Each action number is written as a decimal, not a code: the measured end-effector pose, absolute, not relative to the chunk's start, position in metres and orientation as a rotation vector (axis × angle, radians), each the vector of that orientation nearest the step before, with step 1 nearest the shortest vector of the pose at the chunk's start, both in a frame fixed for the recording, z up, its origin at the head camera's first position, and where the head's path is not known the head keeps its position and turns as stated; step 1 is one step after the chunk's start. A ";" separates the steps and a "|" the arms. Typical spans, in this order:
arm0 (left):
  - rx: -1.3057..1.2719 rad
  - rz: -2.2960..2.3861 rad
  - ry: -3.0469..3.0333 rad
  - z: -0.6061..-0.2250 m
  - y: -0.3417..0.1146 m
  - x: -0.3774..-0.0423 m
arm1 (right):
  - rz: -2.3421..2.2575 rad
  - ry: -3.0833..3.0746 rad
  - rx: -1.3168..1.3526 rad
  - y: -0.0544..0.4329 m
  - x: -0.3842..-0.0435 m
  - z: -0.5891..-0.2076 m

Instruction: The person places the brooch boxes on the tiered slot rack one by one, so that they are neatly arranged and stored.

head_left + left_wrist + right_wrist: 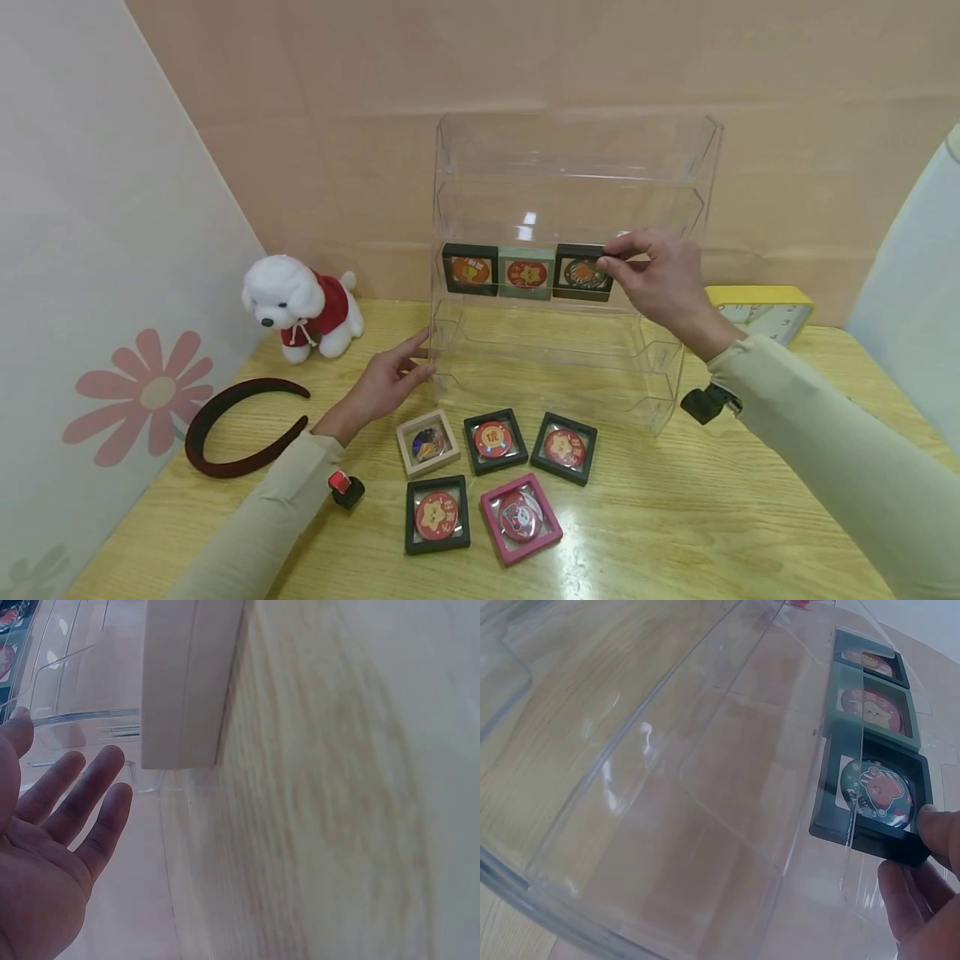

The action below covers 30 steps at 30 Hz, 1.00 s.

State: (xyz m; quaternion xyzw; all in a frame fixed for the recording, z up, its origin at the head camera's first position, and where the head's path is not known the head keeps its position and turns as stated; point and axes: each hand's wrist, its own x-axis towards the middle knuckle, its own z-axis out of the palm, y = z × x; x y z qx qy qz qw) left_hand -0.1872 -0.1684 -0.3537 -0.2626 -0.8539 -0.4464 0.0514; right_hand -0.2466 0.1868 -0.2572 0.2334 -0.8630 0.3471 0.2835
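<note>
A clear acrylic tiered rack [570,333] stands on the table. Its middle shelf holds a row of three small square frames with round badges: a black one [470,269] at the left, a pale green one [527,273] in the centre, and a black frame with a dark green badge [877,796] at the right. My right hand [660,279] pinches that last frame by its upper right corner, between thumb and fingers. With its fingers loosely extended, my left hand [386,379] is at the rack's lower left side, fingertips right at the edge.
Several framed badges lie in front of the rack, including a beige frame [427,443] and a pink frame [521,519]. To the left are a dark red headband [225,467] and a white plush dog [300,304]. A yellow clock [765,308] stands behind my right wrist.
</note>
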 end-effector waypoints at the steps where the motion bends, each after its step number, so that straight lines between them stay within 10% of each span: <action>1: -0.799 -1.359 -2.598 -0.354 -0.169 -0.187 | 0.926 -2.307 0.630 0.187 -0.247 -0.257; 30: -0.788 -1.371 -2.587 -0.353 -0.166 -0.185 | 0.819 -2.374 0.707 0.189 -0.243 -0.259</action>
